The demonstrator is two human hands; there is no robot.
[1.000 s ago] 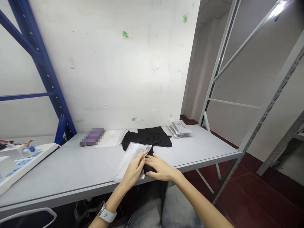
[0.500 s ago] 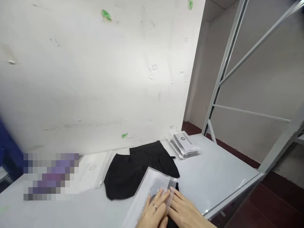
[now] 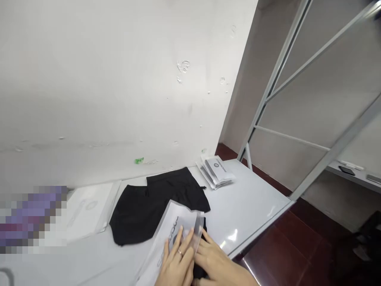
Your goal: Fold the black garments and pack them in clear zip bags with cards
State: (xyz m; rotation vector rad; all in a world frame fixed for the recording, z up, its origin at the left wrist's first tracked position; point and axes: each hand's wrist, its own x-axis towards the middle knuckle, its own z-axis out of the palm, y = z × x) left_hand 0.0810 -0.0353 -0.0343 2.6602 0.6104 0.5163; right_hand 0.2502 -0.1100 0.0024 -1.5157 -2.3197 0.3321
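A frosted plastic zip bag (image 3: 166, 234) with grey lettering lies tilted at the table's near edge, partly over a pair of black shorts (image 3: 160, 202) spread out flat. My left hand (image 3: 178, 256) rests on top of the bag with its fingers stretched and spread; it wears a ring. At the bag's clear open-end strip, my right hand (image 3: 211, 254) grips the edge, its thumb side low and partly hidden. Some black cloth (image 3: 199, 272) shows between and beneath my hands, at the bag's mouth.
Several filled white bags (image 3: 216, 171) are stacked near the wall at the back right. Flat bags (image 3: 86, 208) lie to the left beside a blurred purple thing (image 3: 32, 210). A white wall (image 3: 104, 79) closes off the back; a metal frame (image 3: 268, 97) stands right.
The view has turned to the right, so the table things sit further left. My left fingers have straightened and spread on the bag. My right hand stays at the bag's edge.
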